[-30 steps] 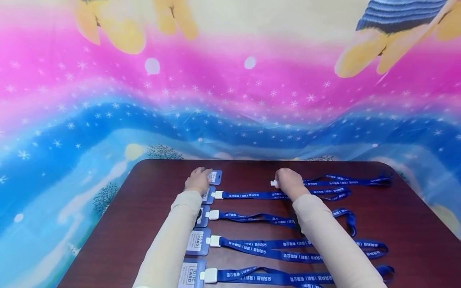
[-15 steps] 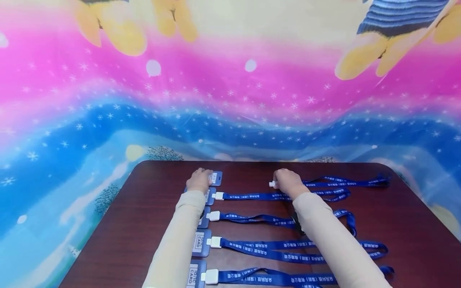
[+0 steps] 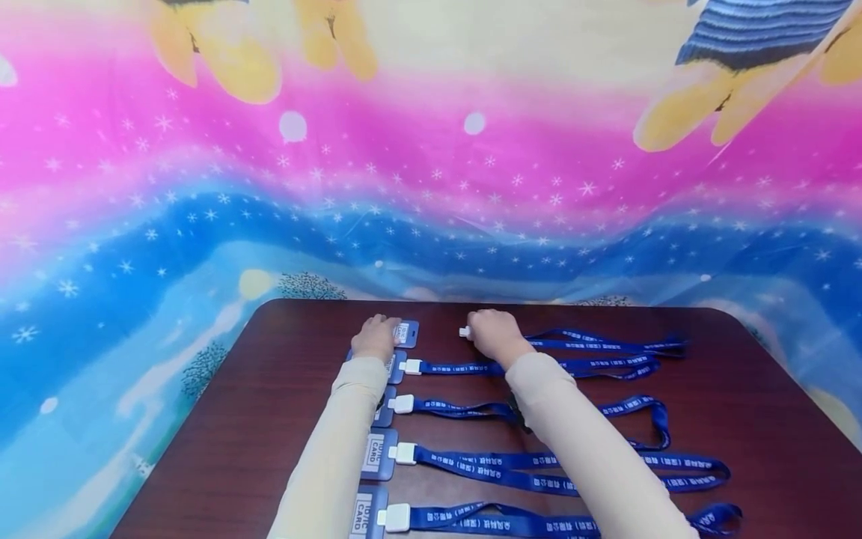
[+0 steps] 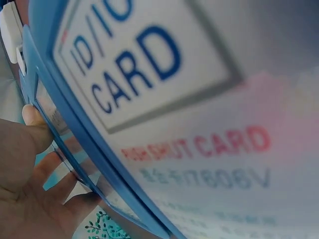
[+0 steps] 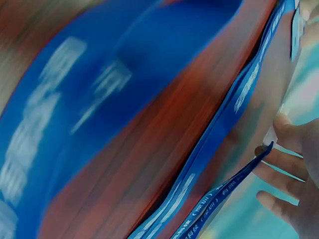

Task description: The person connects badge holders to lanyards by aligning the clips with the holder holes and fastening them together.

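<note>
At the table's far side, my left hand (image 3: 373,338) holds a blue badge holder (image 3: 406,334) with a white ID/IC card in it. In the left wrist view, thumb and fingers grip that holder (image 4: 52,110) by its edge. My right hand (image 3: 497,334) pinches the white clip (image 3: 465,332) of a blue lanyard (image 3: 606,344), whose printed strap trails to the right. The clip faces the holder's slotted end across a short gap. In the right wrist view, thumb and forefinger meet at the clip (image 5: 270,135), where the strap (image 5: 214,196) begins.
Nearer the front, several badges lie in a column, each joined by a white clip (image 3: 404,404) to a blue lanyard (image 3: 465,408) stretched rightward. My forearms pass above them. The dark wooden table (image 3: 269,404) ends at a printed cloth backdrop (image 3: 431,187).
My right hand has moved left with the clip, drawing the lanyard along and narrowing the gap to the badge holder. The left hand stays about where it was, on the holder.
</note>
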`<state>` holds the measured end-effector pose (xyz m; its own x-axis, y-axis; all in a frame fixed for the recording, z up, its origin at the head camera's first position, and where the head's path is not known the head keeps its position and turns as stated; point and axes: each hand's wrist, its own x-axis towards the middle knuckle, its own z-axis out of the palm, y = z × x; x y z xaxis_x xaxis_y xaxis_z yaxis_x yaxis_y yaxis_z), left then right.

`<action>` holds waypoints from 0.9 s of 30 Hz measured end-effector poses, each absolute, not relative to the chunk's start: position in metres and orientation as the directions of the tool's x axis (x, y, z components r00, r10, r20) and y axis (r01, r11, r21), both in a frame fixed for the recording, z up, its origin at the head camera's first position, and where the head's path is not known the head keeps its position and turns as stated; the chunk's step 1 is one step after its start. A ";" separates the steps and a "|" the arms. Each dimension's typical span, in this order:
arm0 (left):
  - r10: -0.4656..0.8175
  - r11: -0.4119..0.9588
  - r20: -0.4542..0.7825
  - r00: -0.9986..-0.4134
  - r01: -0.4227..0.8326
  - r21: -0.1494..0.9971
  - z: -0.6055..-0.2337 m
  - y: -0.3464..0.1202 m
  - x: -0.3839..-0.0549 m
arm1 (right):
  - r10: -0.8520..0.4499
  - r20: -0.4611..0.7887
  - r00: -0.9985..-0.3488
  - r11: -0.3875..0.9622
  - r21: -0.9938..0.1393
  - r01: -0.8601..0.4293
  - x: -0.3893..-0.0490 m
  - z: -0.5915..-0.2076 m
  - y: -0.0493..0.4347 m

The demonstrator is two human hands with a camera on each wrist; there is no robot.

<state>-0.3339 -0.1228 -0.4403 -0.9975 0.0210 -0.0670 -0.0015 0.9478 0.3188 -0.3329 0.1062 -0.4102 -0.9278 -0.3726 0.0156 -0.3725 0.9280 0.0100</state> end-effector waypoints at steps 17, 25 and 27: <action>0.016 0.946 -0.049 -0.999 -0.001 0.324 -0.442 -0.122 -0.334 | -0.443 -0.032 -0.896 0.881 0.168 -0.442 -0.347 -0.420 0.038; 0.011 0.940 -0.056 -0.998 -0.009 0.341 -0.440 -0.123 -0.335 | -0.470 -0.003 -0.883 0.875 0.125 -0.467 -0.354 -0.426 0.028; 0.009 0.936 -0.062 -0.998 -0.014 0.353 -0.440 -0.124 -0.334 | -0.477 0.008 -0.879 0.873 0.116 -0.473 -0.355 -0.426 0.027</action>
<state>-0.3345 -0.1242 -0.4397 -0.9981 0.0087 -0.0617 -0.0136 0.9357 0.3527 -0.3554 0.0267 -0.4264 -0.8787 -0.4774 0.0079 -0.4733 0.8732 0.1162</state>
